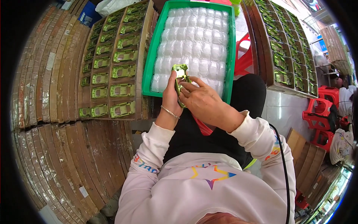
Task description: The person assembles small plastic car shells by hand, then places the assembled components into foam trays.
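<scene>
In my left hand (pixel 170 98) is a shiny yellow-green toy car body shell (pixel 180 69), gripped along its left side with the thumb pointing up. My right hand (pixel 206 103) reaches over from the right, its bent fingers closed on the middle and lower part of the shell. Whether those fingertips also pinch a small part is hidden. Beneath the far end of the shell lies a green tray (pixel 148 71) with rows of clear, domed plastic pieces (pixel 194 43).
Left of the tray stands a divided carton (pixel 138 89) of similar green shells. Another such carton (pixel 294 89) is at the right. Stacked cardboard (pixel 52 86) lines the far left. Red stools (pixel 317 115) stand at the right. A black cable (pixel 285 168) runs past my right arm.
</scene>
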The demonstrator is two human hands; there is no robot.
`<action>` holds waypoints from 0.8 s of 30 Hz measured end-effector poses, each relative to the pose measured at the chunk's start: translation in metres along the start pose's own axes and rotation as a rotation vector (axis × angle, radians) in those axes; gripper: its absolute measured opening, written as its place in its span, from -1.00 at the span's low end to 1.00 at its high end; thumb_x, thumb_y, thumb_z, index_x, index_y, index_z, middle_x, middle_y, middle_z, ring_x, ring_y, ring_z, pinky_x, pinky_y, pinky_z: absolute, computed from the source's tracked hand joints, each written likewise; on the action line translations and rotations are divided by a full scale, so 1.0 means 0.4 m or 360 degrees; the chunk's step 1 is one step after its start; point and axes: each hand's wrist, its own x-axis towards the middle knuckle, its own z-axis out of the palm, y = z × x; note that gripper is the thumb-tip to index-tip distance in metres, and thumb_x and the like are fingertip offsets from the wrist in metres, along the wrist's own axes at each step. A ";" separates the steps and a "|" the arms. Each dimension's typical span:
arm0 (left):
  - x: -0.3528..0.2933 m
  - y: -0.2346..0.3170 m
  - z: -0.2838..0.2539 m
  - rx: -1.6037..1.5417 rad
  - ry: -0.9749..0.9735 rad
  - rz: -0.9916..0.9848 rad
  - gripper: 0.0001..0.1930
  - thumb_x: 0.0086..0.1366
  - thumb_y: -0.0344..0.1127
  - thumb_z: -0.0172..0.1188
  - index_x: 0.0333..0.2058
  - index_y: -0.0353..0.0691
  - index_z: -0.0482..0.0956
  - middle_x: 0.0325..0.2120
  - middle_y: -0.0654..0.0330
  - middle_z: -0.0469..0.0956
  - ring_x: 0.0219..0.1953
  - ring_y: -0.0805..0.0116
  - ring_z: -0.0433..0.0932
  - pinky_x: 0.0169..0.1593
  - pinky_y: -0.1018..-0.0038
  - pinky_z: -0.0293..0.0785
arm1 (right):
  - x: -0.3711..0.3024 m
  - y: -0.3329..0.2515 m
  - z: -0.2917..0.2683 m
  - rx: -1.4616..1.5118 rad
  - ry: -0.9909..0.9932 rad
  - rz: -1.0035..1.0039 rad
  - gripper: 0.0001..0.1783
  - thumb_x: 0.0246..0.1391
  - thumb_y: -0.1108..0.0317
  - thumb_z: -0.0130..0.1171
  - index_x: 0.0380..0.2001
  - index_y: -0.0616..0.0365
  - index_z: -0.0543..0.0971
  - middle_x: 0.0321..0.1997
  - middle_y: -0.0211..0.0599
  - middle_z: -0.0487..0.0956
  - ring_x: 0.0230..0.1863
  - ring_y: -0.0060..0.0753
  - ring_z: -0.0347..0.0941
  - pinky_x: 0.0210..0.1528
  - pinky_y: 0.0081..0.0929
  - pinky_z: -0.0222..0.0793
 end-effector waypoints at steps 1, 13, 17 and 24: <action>0.001 -0.001 0.003 -0.0011 -0.0018 -0.0015 -0.57 0.43 0.01 -0.15 -0.04 -0.24 0.44 -0.25 0.20 0.54 -0.23 0.38 0.55 -0.12 0.46 0.51 | -0.001 -0.009 0.014 -0.0002 -0.0001 0.0002 -0.73 -0.09 0.45 0.09 -0.24 0.18 0.57 -0.12 -0.27 0.59 0.17 -0.28 0.35 0.34 -0.22 0.03; -0.022 0.084 -0.025 0.0551 -0.0157 0.0194 -0.47 0.14 -0.59 -0.11 0.15 -0.33 0.24 0.04 0.02 0.45 0.05 0.13 0.50 -0.03 0.43 0.49 | -0.038 0.017 0.013 0.0564 0.0368 0.0134 -0.51 -0.16 0.58 0.11 -0.05 0.05 0.56 0.07 -0.45 0.53 0.18 -0.24 0.33 0.31 -0.09 0.05; -0.036 0.101 -0.034 0.0721 0.0024 0.0257 -0.40 0.11 -0.67 -0.19 0.19 -0.32 0.15 0.06 -0.02 0.43 0.09 0.09 0.47 0.06 0.38 0.48 | -0.073 0.035 0.011 0.0839 0.0497 0.0403 -0.52 -0.19 0.65 0.11 -0.11 0.11 0.59 -0.02 -0.37 0.59 0.03 -0.24 0.44 0.14 -0.30 0.24; -0.019 0.061 -0.075 0.0912 -0.0057 0.0477 -0.41 0.12 -0.69 -0.22 0.19 -0.31 0.15 0.04 -0.01 0.43 0.07 0.07 0.48 0.05 0.34 0.50 | -0.065 0.027 0.088 0.1827 0.0226 0.1072 -0.65 0.14 0.44 0.15 0.01 0.22 0.52 -0.06 -0.26 0.60 -0.12 -0.46 0.51 -0.05 -0.48 0.41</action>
